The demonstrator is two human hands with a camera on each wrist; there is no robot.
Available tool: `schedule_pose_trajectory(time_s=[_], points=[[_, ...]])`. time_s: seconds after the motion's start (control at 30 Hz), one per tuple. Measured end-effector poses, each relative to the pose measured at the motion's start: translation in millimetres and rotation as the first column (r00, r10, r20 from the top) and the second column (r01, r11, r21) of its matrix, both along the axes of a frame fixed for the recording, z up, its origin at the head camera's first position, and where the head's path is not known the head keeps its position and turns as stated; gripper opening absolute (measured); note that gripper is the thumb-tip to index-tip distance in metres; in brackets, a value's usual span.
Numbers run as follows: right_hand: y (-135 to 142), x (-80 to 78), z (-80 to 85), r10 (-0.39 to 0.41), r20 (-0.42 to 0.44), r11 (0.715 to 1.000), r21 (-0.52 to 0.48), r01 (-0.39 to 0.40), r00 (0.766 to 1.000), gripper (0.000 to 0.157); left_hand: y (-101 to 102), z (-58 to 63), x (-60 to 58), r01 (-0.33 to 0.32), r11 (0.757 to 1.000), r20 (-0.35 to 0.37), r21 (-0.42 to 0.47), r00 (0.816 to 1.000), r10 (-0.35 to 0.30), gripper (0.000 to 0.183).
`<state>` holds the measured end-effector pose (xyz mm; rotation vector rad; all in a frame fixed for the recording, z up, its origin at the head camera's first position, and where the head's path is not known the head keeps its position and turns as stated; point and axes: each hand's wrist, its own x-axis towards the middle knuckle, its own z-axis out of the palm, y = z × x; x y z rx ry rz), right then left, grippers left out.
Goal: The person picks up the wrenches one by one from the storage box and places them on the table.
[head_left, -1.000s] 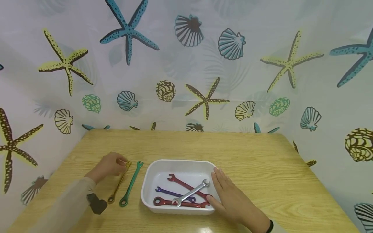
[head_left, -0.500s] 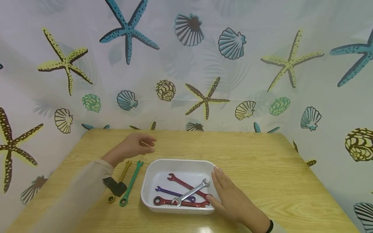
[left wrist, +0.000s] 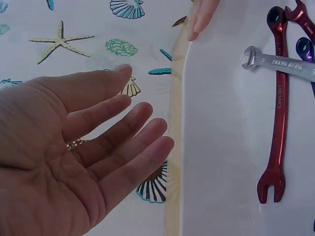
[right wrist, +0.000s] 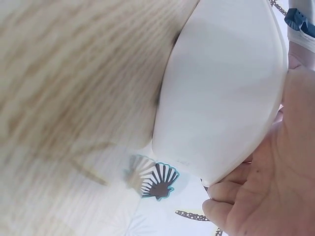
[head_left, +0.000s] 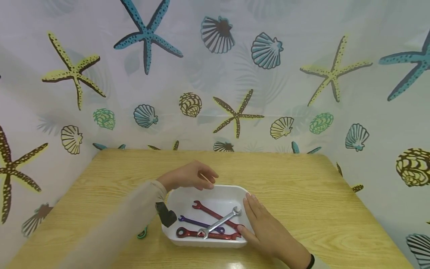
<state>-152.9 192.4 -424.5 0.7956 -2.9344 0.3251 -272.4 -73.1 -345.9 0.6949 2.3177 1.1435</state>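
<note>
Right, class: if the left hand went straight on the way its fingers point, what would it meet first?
Probably the white tray, at its far rim. Depth is unclear, though: the left hand might instead pass over the rim toward the right hand.

Big white printed sheet (head_left: 302,22) is hanging behind the pale yellow-brown wood-grain bench (head_left: 289,179) and running down both sides, pretty beachy tbh. A spotted blue starfish (head_left: 147,34) is sprawling up top, left of centre, with a brown-and-white fan-shaped shell (head_left: 217,35) and a blue-and-white fan-shaped shell (head_left: 267,51) sitting to its right. A dark-speckled yellow starfish (head_left: 74,73) is showing lower left, and a brown starfish with pale dots and yellow edging (head_left: 237,115) is spreading mid-sheet. The bench's back corners are rounding off, and a small white glare patch (head_left: 236,265) is shining near the bottom of the head view.
</note>
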Motion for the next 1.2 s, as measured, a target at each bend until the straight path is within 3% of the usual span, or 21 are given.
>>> schedule_pose_trajectory(time_s=[0.23, 0.5, 0.73, 0.9, 1.2], points=[[0, 0.2, -0.8, -0.001, -0.01, 1.0, -0.003, 0.001, 1.0, 0.074, 31, -19.2, 0.6, 0.092, 0.993, 0.037, -0.079, 0.995, -0.089, 0.037], [0, 0.9, -1.9, 0.013, -0.053, 1.0, 0.002, -0.013, 0.999, 0.073, 50, -43.4, 4.9, 0.114, 0.985, 0.145, -0.128, 0.985, -0.095, 0.035], [1, 0.2, -2.1, 0.017, -0.054, 1.0, -0.004, -0.017, 0.998, 0.073, 56, -56.3, 8.1, 0.148, 0.96, 0.111, -0.237, 0.986, -0.125, 0.022], [1, -0.9, -3.4, 0.024, -0.074, 1.0, -0.008, -0.024, 0.997, 0.072, 59, -64.3, 10.2, 0.139, 0.955, 0.125, -0.263, 0.986, -0.109, 0.022], [1, -0.5, -2.9, 0.024, -0.069, 1.0, -0.005, -0.025, 0.997, 0.072, 66, -66.6, 12.6, 0.114, 0.948, 0.108, -0.298, 0.991, -0.085, 0.028]])
